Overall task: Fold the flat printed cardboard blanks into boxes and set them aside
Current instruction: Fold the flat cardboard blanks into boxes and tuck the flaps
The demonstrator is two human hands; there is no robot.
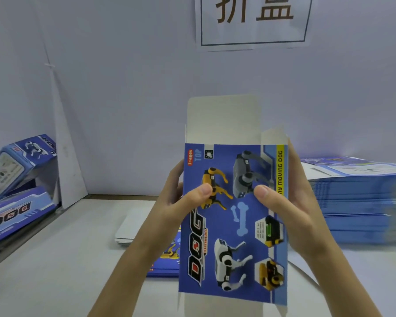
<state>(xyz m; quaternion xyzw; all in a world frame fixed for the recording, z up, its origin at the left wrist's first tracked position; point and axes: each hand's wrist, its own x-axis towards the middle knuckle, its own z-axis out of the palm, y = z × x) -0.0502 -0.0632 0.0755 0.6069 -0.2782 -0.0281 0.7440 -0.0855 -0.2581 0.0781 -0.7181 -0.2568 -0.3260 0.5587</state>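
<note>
Left hand (176, 202) and right hand (284, 202) each pinch the cardboard blank (236, 227) at its side edges, thumbs on the printed face, holding it upright above the table (66, 259). Judged light and thin, easily creased; grips along the side folds suit it. Legible print: "DOG", "TOP", "3+ ages", "MOVING DOG". Wall sign (254, 24) bears two Chinese characters, tops cropped.

There are two hands, left hand (178, 200) and right hand (293, 202), one raised cardboard blank (233, 227), one stack of flat blanks (354, 202), seemingly dozens deep, two folded boxes, upper box (21, 161) and lower box (16, 216), and one wall sign (254, 21).
</note>
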